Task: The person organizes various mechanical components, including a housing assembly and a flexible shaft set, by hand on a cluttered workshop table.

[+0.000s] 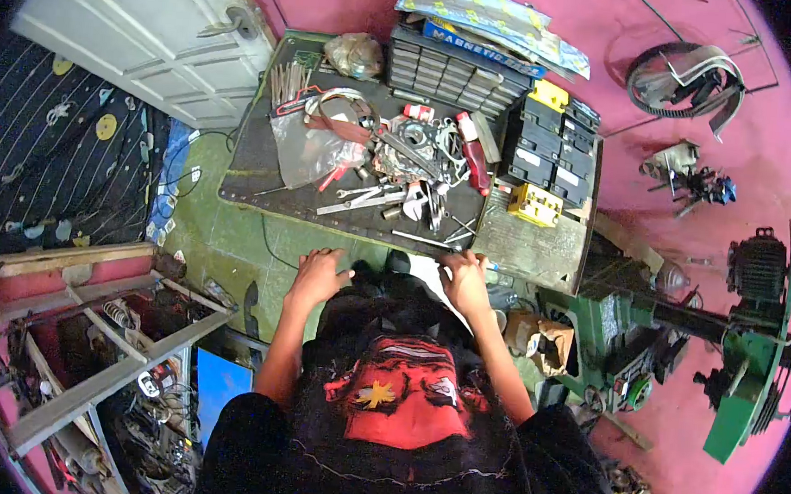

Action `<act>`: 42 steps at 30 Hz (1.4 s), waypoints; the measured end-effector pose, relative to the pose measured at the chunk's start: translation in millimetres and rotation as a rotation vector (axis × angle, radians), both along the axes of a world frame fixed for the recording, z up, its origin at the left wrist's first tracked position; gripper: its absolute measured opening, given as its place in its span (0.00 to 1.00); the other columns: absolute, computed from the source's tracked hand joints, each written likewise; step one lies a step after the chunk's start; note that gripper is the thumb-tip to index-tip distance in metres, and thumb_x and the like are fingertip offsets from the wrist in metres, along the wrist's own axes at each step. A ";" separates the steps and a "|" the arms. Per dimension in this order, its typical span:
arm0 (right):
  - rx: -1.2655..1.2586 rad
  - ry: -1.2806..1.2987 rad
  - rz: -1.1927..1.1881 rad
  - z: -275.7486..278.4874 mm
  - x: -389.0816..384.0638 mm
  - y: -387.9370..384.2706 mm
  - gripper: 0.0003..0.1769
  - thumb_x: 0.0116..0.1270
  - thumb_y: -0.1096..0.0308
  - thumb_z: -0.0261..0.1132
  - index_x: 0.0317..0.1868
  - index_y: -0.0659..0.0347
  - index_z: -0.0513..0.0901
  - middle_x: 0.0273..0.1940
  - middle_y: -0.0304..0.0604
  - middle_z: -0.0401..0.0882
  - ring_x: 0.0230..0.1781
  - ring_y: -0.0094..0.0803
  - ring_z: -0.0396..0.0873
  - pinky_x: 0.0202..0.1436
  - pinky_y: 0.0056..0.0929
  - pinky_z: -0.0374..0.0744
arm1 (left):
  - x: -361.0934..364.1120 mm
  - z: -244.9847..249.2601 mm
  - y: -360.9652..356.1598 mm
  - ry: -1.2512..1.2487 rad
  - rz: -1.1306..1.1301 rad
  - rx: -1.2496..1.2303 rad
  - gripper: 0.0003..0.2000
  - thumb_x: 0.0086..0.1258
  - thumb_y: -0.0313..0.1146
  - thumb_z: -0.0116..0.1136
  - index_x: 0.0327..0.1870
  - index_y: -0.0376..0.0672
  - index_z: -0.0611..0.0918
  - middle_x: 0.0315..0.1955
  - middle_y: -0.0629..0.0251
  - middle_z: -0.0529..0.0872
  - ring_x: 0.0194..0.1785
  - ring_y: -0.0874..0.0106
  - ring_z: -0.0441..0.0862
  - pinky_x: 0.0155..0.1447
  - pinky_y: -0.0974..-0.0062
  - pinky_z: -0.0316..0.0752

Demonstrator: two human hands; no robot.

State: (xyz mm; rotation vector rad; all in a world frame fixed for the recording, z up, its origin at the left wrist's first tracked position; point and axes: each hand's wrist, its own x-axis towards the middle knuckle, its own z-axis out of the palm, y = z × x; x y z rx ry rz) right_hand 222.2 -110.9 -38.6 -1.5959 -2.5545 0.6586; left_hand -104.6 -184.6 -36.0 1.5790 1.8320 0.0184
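My left hand (319,275) is held in front of the workbench's near edge, palm down, fingers apart and loosely bent, holding nothing. My right hand (464,278) is at the bench edge, its fingers spread beside a white patch (427,273) that lies partly hidden below it. On the workbench (262,167) lie several wrenches (362,198), a thin metal rod (422,239) close to my right hand and an adjustable wrench (414,200). Behind them sit a clear plastic bag (305,152), a pile of small metal parts (411,146) and a red tool (477,160).
Black drawer cabinets (460,76) and black-and-yellow organizer boxes (548,143) stand at the bench's back. A green machine (736,404) is on the right, with a cardboard box (550,347) nearby. A metal rack (116,374) of parts stands at left, below a white door (144,23).
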 end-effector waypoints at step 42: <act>0.361 -0.028 -0.204 -12.6 -284.0 172.2 0.14 0.64 0.67 0.71 0.51 0.52 0.91 0.49 0.44 0.85 0.58 0.49 0.77 0.65 0.56 0.69 | -149.2 -13.6 253.1 -0.098 -0.311 0.834 0.21 0.59 0.26 0.72 0.56 0.52 0.90 0.59 0.68 0.86 0.70 0.58 0.74 0.74 0.50 0.65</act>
